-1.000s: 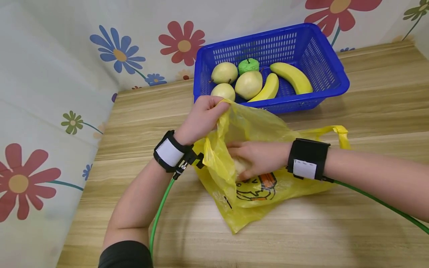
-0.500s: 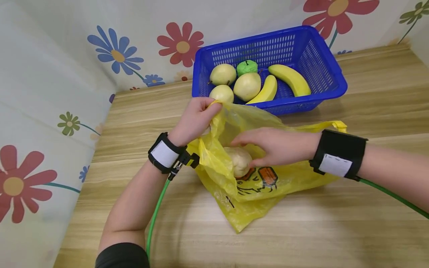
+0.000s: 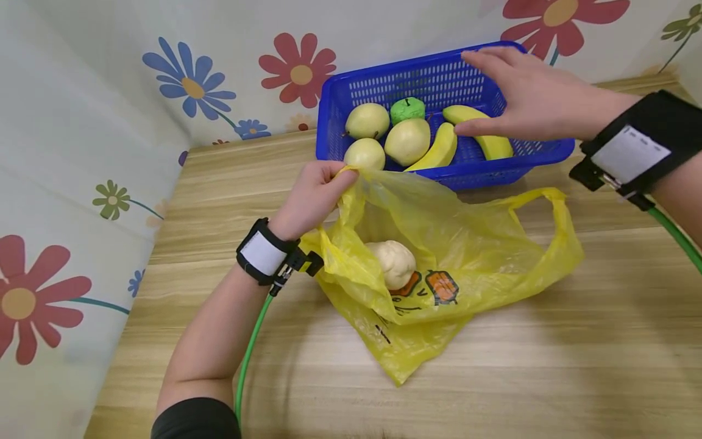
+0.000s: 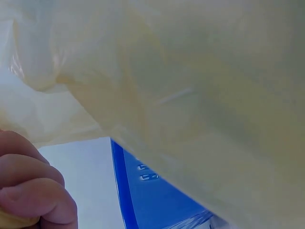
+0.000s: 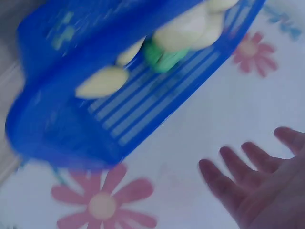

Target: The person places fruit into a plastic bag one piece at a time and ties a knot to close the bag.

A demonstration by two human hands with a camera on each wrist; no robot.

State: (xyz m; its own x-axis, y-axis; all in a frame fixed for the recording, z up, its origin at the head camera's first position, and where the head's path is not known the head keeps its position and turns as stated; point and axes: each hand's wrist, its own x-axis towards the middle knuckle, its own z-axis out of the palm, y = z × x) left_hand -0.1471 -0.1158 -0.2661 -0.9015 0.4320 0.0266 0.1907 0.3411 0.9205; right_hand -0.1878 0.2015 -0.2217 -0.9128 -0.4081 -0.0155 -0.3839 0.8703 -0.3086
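Observation:
My left hand (image 3: 314,200) pinches the rim of a yellow plastic bag (image 3: 488,262) between thumb and curled fingers, lifting its mouth. Inside that mouth lies a pale, lumpy, roundish item (image 3: 393,263), partly hidden by the plastic. Over the right part of the blue basket (image 3: 548,149) my right hand (image 3: 537,97) hovers with spread fingers and holds nothing. Below it in the head view are a banana (image 3: 493,146) and a second banana (image 3: 439,149). Pale yellow pears (image 3: 407,141) and a green apple-like fruit (image 3: 407,110) sit in the basket's left half.
The basket stands at the back of the wooden table (image 3: 493,378), against a flower-patterned wall covering (image 3: 230,36). One bag handle (image 3: 559,225) lies spread to the right. Green cables (image 3: 247,360) run from both wrist straps.
My right hand has let go of the pale lumpy item, come out of the bag and moved up and right over the basket. The left hand still pinches the bag, shifted slightly left.

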